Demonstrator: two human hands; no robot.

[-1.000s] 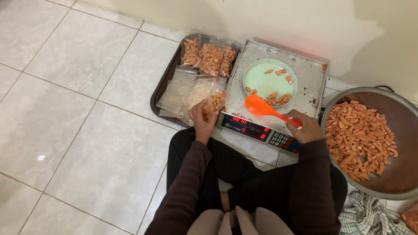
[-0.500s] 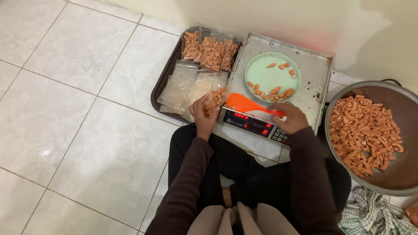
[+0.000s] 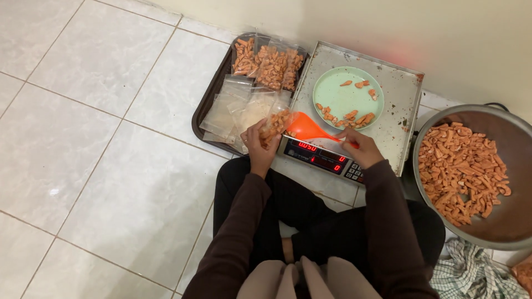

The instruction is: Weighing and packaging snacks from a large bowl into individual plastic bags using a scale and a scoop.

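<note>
My left hand (image 3: 258, 146) holds a small clear plastic bag (image 3: 275, 125) partly filled with orange-brown snack sticks, its mouth turned to the right. My right hand (image 3: 360, 147) grips the handle of an orange spoon (image 3: 309, 129), whose bowl sits at the bag's mouth. Both hands hover over the front left corner of a digital scale (image 3: 388, 105) with a red-lit display. On the scale's steel platform rests a pale green plate (image 3: 346, 99) with a few snack sticks scattered on it.
A dark tray (image 3: 208, 105) at the left carries filled snack bags (image 3: 269, 65) at the back and empty clear bags (image 3: 230, 108) in front. A large metal bowl (image 3: 499, 224) of snack sticks stands at the right. A checked cloth (image 3: 471, 274) lies bottom right. White floor tiles spread left.
The orange spoon has moved left from over the green plate to the mouth of the bag in my left hand. The plate holds fewer sticks than before.
</note>
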